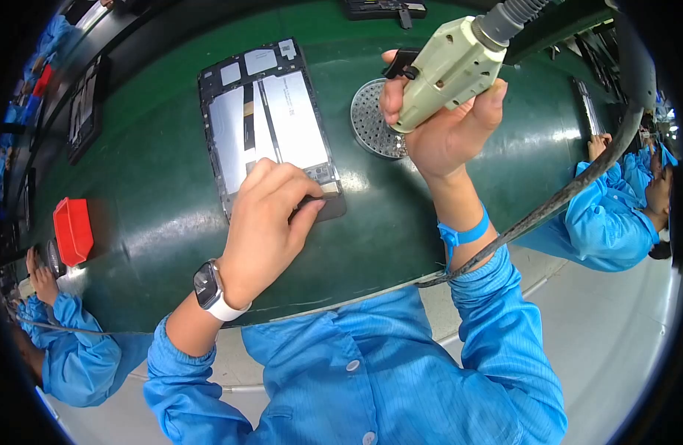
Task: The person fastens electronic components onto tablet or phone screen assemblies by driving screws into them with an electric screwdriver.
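Note:
An opened tablet (289, 119) lies on the green work surface, its silver battery and inner parts facing up. My left hand (271, 208) rests over the tablet's near end, thumb and fingertips pinched together; whatever is between them is hidden. In my right hand (449, 133) is a pale green electric screwdriver (449, 74), held tilted above the surface to the right of the tablet. The fingers wrap round its lower body, and its tip is not visible. Just left of that hand sits a round metal dish (371, 119) dotted with small holes, partly covered by the fingers.
A ribbed grey hose (515, 16) runs up from the screwdriver. A thick dark cable (556, 200) crosses at the right, past my forearm. At the left stands a red bin (73, 231). More devices lie along the far edge and sides; people in blue work on both sides.

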### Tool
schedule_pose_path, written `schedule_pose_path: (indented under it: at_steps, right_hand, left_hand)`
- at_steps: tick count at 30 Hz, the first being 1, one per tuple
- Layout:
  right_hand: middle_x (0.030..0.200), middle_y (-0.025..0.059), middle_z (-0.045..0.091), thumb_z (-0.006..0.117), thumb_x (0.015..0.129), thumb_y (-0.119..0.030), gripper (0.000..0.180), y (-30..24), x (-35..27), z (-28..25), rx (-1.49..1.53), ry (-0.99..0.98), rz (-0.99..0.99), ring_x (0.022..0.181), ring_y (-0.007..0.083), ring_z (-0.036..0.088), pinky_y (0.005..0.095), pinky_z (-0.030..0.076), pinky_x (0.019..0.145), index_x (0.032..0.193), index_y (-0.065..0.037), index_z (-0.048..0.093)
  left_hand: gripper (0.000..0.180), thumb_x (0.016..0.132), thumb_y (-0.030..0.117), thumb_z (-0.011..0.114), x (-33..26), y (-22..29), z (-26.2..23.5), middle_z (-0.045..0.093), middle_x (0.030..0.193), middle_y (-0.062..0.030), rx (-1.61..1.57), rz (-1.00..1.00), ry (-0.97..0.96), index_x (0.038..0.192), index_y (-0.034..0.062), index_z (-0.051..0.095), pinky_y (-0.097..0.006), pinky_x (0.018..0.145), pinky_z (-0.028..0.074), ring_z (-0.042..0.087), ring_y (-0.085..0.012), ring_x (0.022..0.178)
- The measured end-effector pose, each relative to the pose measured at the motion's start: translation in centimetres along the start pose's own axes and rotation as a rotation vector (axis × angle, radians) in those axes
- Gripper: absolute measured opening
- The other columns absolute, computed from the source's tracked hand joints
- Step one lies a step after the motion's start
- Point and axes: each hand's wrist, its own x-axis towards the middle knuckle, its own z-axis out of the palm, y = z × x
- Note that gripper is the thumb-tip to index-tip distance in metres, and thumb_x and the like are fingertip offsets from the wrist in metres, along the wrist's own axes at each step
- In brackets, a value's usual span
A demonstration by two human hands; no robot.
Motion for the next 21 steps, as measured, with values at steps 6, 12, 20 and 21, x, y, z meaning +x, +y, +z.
schedule_pose_path:
  at_steps: [6, 12, 20, 21]
  right_hand:
    - [0.082, 0.0178, 0.065, 0.026, 0.086, -0.084, 0.099, -0.2, 0.0, 0.3, -0.006, -0.003, -0.002, 0.059, 0.0208, 0.057, 0.0314, 0.046, 0.050, 0.115, 0.006, 0.057]
    - [0.071, 0.0118, 0.060, 0.016, 0.080, -0.090, 0.114, -0.8, -0.7, 1.0, 0.122, -0.056, 0.136, 0.056, 0.0204, 0.052, 0.0311, 0.040, 0.051, 0.117, 0.009, 0.058]
    - [0.065, 0.0082, 0.054, 0.013, 0.077, -0.091, 0.118, -2.1, -4.0, 4.8, 0.342, -0.018, 0.365, 0.055, 0.0193, 0.049, 0.0314, 0.038, 0.052, 0.114, 0.012, 0.059]
    - [0.065, 0.0083, 0.054, 0.014, 0.077, -0.091, 0.119, -1.9, -4.2, 5.0, 0.338, -0.010, 0.371, 0.055, 0.0190, 0.049, 0.0314, 0.038, 0.052, 0.112, 0.013, 0.059]
  left_hand:
    - [0.022, 0.071, -0.002, 0.076, -1.3, -0.3, 1.5, 0.063, 0.098, -0.0104, 0.143, 0.243, 0.113, 0.091, -0.0007, 0.068, -0.037, 0.068, 0.049, 0.057, -0.0273, 0.079]
    - [0.021, 0.070, 0.001, 0.076, -1.7, -1.3, 2.2, 0.062, 0.100, -0.0082, 0.171, 0.219, 0.195, 0.089, 0.0001, 0.068, -0.037, 0.068, 0.048, 0.056, -0.0262, 0.082]
    - [0.021, 0.070, 0.005, 0.077, -2.0, -1.2, 2.9, 0.062, 0.101, -0.0075, 0.144, 0.141, 0.249, 0.089, 0.0024, 0.069, -0.040, 0.076, 0.047, 0.056, -0.0280, 0.092]
    - [0.021, 0.070, 0.006, 0.077, -2.1, -1.2, 3.0, 0.062, 0.102, -0.0073, 0.146, 0.144, 0.250, 0.089, 0.0026, 0.069, -0.040, 0.077, 0.047, 0.057, -0.0278, 0.093]
